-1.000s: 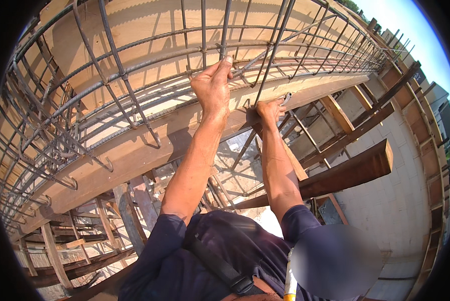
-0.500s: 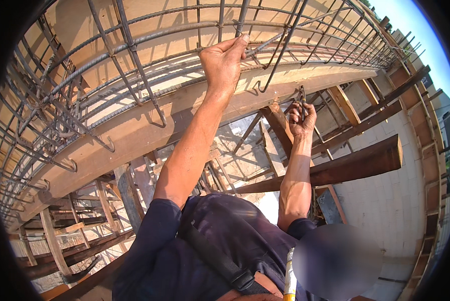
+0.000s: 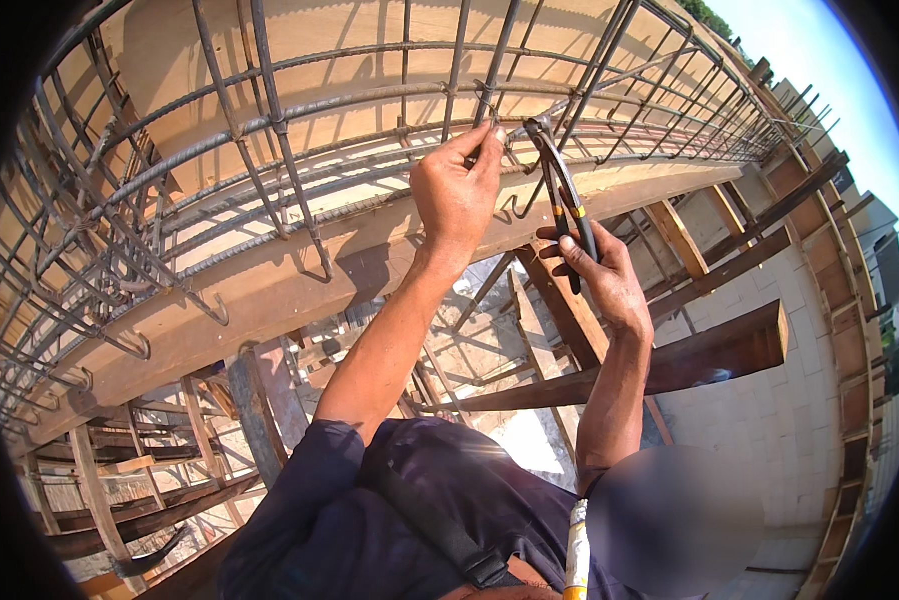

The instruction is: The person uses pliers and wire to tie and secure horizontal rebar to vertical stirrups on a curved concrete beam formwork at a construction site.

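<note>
My left hand [image 3: 456, 190] is raised to the rebar cage [image 3: 309, 108], thumb and forefinger pinched together beside an upright bar. Whatever lies between those fingertips is too small to make out. Black-handled pincers [image 3: 547, 150] with yellow bands are gripped in my right hand [image 3: 601, 272]. Their jaws point up, close to my left fingertips and the cage's bars. A hooked bar end [image 3: 517, 208] hangs below them.
Pale formwork panels [image 3: 349, 70] stand behind the cage, with a long timber beam [image 3: 369, 262] along its lower side. Below are wooden props [image 3: 257, 405] and a thick dark timber [image 3: 714, 345]. More hooked bar ends stick out at left.
My right hand has turned and brought the pincers up and left to the cage, their handles now in plain sight. The left hand has moved slightly down, its fingers still pinched.
</note>
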A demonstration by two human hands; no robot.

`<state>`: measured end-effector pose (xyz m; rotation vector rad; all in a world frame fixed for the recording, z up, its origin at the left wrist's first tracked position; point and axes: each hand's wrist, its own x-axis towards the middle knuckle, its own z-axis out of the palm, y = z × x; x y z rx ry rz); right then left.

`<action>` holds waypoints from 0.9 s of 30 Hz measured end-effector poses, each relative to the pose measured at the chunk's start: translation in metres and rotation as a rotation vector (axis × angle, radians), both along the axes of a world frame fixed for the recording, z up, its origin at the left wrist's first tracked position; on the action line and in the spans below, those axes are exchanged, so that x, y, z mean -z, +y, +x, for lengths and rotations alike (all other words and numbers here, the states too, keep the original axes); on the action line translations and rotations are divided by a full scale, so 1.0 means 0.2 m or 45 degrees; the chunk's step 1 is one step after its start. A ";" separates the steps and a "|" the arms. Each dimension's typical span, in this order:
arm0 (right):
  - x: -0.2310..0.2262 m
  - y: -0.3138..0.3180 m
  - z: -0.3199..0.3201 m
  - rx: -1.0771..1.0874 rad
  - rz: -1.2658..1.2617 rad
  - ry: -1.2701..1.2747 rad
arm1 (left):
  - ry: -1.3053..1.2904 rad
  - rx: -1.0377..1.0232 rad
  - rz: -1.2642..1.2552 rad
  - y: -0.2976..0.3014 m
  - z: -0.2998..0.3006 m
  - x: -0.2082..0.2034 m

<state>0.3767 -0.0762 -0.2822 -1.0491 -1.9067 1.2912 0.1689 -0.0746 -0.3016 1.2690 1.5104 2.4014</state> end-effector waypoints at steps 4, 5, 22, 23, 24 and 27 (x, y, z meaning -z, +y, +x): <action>-0.08 0.10 -0.06 -0.149 0.040 -0.035 | 0.089 -0.036 -0.090 -0.06 -0.01 -0.02; -0.09 0.13 -0.06 -0.174 0.055 -0.071 | 0.101 -0.022 -0.119 -0.08 0.00 -0.04; -0.36 -0.06 -0.16 -0.013 0.393 -0.709 | -0.171 0.291 -0.029 -0.13 0.01 0.04; -0.28 -0.05 -0.16 0.003 0.356 -0.640 | -0.269 0.383 -0.013 -0.14 0.01 0.05; -0.18 -0.04 -0.16 0.043 0.353 -0.535 | -0.363 0.528 -0.126 -0.15 0.00 0.06; -0.10 -0.10 -0.21 0.107 0.314 -0.388 | -0.556 0.759 -0.058 -0.13 0.02 0.06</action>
